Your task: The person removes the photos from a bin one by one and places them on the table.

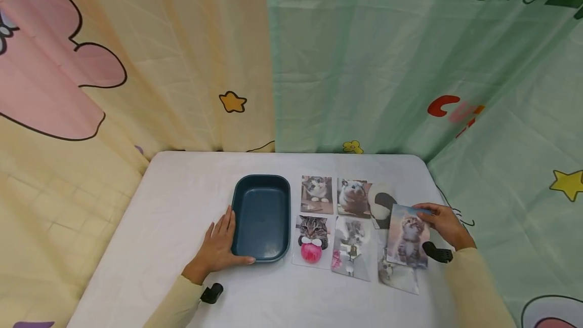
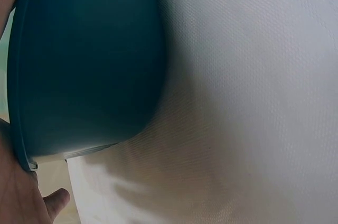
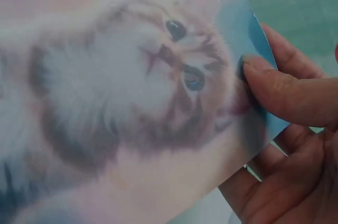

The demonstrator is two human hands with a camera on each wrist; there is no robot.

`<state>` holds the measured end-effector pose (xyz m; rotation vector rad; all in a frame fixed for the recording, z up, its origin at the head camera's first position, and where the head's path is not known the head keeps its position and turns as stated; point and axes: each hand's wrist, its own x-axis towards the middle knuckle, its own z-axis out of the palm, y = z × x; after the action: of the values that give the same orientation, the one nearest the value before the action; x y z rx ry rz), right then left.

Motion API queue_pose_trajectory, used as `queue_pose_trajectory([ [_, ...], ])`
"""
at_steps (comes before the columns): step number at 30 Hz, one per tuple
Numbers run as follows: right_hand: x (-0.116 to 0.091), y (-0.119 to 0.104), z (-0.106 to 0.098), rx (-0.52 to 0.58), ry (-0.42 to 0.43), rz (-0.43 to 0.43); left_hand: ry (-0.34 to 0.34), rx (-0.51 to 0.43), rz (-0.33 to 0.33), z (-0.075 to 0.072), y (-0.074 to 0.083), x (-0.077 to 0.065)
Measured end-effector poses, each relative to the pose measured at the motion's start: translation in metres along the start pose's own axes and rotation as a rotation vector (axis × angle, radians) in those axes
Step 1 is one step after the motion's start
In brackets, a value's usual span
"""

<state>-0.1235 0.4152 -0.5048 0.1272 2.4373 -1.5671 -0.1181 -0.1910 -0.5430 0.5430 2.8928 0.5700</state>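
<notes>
My right hand [image 1: 443,222] pinches the top edge of a kitten picture card [image 1: 407,237], thumb on its face and fingers behind it, as the right wrist view shows. That card overlaps a panda-like black-and-white card [image 1: 381,201] and a grey-toned card [image 1: 401,278]. My left hand [image 1: 218,247] rests at the near left corner of a dark blue rectangular tray [image 1: 289,216], with fingers along its left side and thumb at the near rim. In the left wrist view the tray's outer wall [image 2: 90,65] fills the upper left beside the palm.
Right of the tray lie a cat card [image 1: 317,195], a hamster-like card [image 1: 353,197], a tabby card with a pink ball [image 1: 312,239] and a grey cat card [image 1: 351,248]. A white cloth covers the table [image 1: 182,191]. Printed curtains [image 1: 319,65] hang behind it and at the sides.
</notes>
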Motion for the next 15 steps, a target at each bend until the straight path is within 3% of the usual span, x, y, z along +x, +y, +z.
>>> queue_pose_trajectory([
  [7, -0.021, 0.028, -0.042, -0.017, -0.068, 0.135, -0.012, -0.003, -0.009, -0.002, 0.000, 0.000],
  [12, -0.027, 0.039, -0.056, -0.021, -0.089, 0.188, -0.018, -0.002, -0.016, -0.003, 0.002, 0.000],
  [15, -0.026, 0.043, -0.058, -0.094, -0.079, 0.184, -0.022, 0.000, -0.018, -0.002, 0.002, 0.000],
])
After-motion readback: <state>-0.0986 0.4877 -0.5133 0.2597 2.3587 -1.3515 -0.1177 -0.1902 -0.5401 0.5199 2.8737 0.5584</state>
